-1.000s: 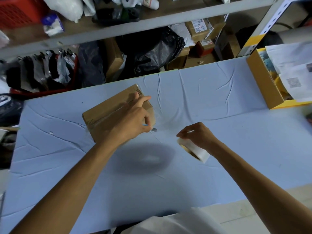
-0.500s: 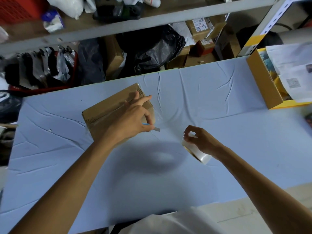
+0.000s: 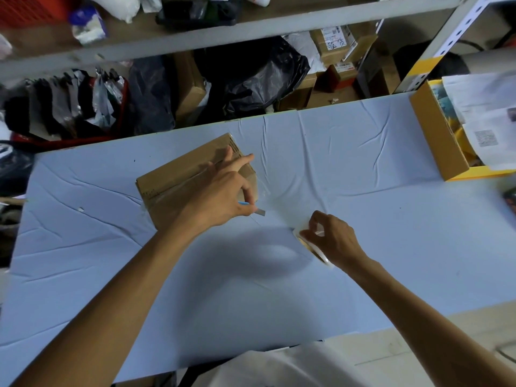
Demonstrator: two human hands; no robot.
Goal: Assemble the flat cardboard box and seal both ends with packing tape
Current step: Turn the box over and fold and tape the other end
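Blue-clothed surface, creased. Cardboard box toward far left edge, clear tape along its top seam. Left hand pressing on box, grip closed around small blue-handled cutter. Right hand near middle, grip closed around tape roll.

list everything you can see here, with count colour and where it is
cardboard box: one, brown, left-centre of table, clear tape along its top
utility knife: one, blue handle, silver blade, beside box corner
packing tape roll: one, clear, table centre
table cover: one, pale blue, wrinkled
open carton: one, yellow-brown, right edge, papers inside
black plastic bag: one, under shelf behind table
shelf: one, grey, top
left hand: on box, holding knife
right hand: gripping tape roll
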